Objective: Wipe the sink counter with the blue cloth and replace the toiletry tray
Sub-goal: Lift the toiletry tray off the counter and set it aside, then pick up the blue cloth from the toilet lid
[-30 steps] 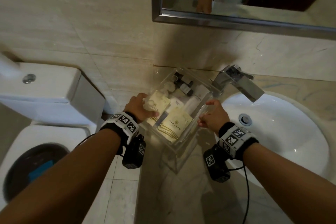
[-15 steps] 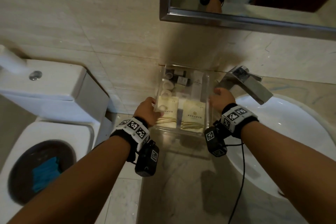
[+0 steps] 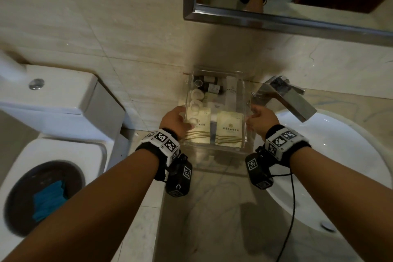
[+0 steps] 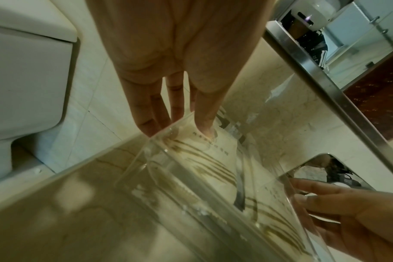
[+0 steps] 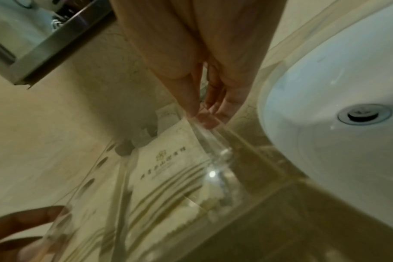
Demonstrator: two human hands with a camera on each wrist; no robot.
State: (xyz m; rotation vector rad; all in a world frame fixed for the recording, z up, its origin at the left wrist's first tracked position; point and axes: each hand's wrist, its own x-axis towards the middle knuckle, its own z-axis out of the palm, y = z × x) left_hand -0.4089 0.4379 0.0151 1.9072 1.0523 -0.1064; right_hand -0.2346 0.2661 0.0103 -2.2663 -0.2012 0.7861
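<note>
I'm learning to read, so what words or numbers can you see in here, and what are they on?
Left sachet in the tray: logo and one printed line, too blurred to read.
Right sachet: the same kind of line, unreadable.
White tube: small print, unreadable.
Dark bottles: labels too small to read.
Wrist bands: black-and-white square codes, no words.

The clear plastic tray [image 3: 244,91] stands level at the back left corner of the beige marble counter [image 3: 212,208], holding 2 cream sachets [image 3: 229,128] in front and small dark bottles [image 3: 212,87] behind. The blue cloth [image 3: 50,200] lies crumpled in the toilet's [image 3: 59,149] dark round opening.
</note>
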